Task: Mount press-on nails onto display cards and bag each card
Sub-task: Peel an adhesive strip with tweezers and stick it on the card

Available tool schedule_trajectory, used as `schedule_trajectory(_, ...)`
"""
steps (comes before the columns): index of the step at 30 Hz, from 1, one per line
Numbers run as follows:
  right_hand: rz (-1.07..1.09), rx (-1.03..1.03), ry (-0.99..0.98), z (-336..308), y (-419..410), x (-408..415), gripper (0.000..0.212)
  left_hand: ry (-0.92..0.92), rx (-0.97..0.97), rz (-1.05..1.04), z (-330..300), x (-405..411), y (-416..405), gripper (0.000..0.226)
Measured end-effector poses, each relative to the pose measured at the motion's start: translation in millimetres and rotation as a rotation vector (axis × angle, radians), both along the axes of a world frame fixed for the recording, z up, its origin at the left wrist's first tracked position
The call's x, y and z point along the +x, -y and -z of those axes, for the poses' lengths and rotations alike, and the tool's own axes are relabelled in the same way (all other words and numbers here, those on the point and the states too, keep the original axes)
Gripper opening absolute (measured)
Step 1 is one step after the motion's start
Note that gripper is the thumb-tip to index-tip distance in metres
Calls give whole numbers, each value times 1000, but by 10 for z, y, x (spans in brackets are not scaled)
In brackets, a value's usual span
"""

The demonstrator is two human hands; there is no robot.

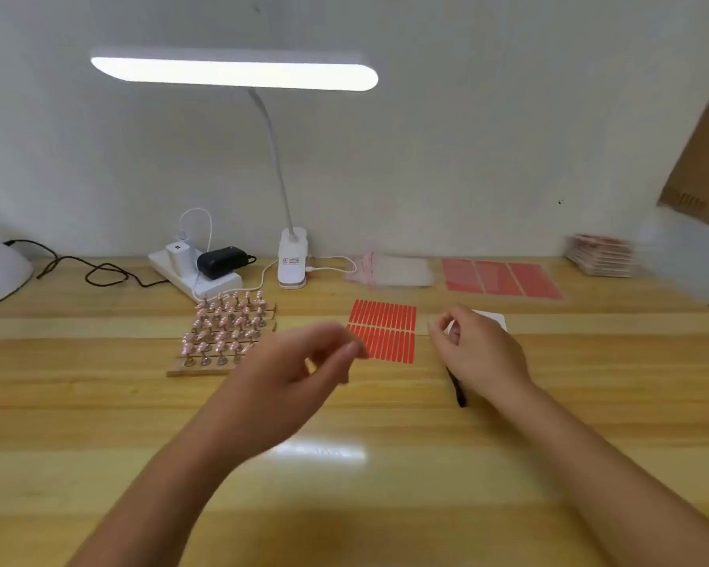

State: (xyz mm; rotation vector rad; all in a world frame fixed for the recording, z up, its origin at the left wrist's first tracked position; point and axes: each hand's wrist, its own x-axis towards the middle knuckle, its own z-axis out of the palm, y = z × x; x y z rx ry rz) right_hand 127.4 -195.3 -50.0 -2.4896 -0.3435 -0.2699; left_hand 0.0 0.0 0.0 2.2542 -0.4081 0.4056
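Rows of pink press-on nails [226, 333] stand on small pegs on wooden strips at centre left of the desk. To their right lies a sheet of red adhesive strips [383, 333]. My left hand [303, 374] hovers, blurred, between the nails and the red sheet. Its fingers are curled, and I cannot tell whether they pinch anything. My right hand [481, 356] is curled over a white display card [494, 319] and holds a thin black tool [458, 392], which sticks out below the palm.
Clear bags [393, 272] and larger red sheets [502, 278] lie along the back. A stack of cards [602, 255] sits at far right, cardboard [700, 157] leans on the wall. A clip lamp [292, 259], power strip [193, 276] and cables stand behind the nails.
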Motion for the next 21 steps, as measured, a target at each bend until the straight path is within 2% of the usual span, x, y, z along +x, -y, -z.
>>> schedule_trajectory(4, 119, -170, 81, 152, -79, 77, 13, 0, 133, -138, 202, 598, 49, 15)
schedule_trajectory(9, 140, -329, 78, 185, -65, 149, 19, 73, 357, -78, 579, 967, -25, 22)
schedule_trajectory(13, 27, -381, 105, 209, -105, 133, 29, 13, 386, -43, 748, 1014, -16, 29)
schedule_trajectory(16, -93, -180, 89, 179, -56, 145, 31, -19, 393, -34, 791, 1048, -39, 33)
schedule_trajectory(19, -199, 239, 54, 176, -13, 182, 29, -18, 410, -34, 790, 1044, -40, 35)
schedule_trajectory(21, -143, 484, 39, 160, 22, 202, 33, -15, 420, -30, 796, 1037, -36, 35)
